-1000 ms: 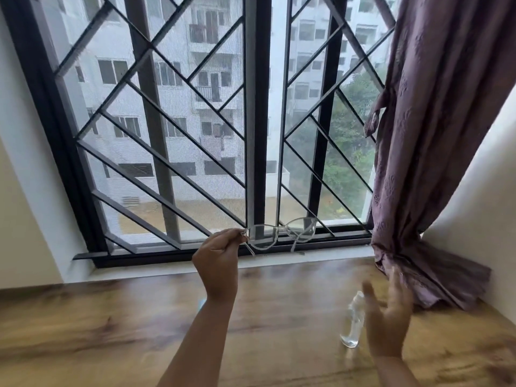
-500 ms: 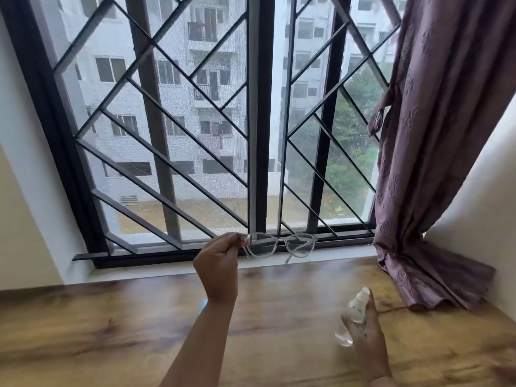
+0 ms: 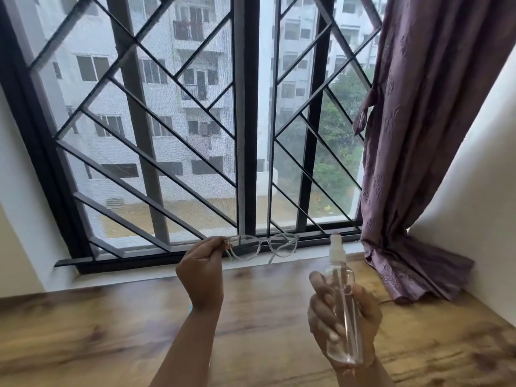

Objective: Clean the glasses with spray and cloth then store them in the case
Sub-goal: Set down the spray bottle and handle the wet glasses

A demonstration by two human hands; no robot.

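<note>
My left hand pinches the left end of a pair of clear-framed glasses, held up in front of the window sill with the lenses facing me. My right hand grips a clear spray bottle with a white nozzle, lifted off the table and tilted, nozzle pointing up and away. The bottle is to the right of the glasses and apart from them. No cloth or case is clearly in view; a small blue patch shows behind my left wrist.
A wooden table spreads below both hands. Behind it is a black-framed window with a diagonal grille. A purple curtain hangs at the right, its hem bunched on the table's far right corner. White walls close in both sides.
My right hand took hold of the spray bottle on the table and raised it toward the glasses. My left hand kept the glasses almost still, slightly lower.
</note>
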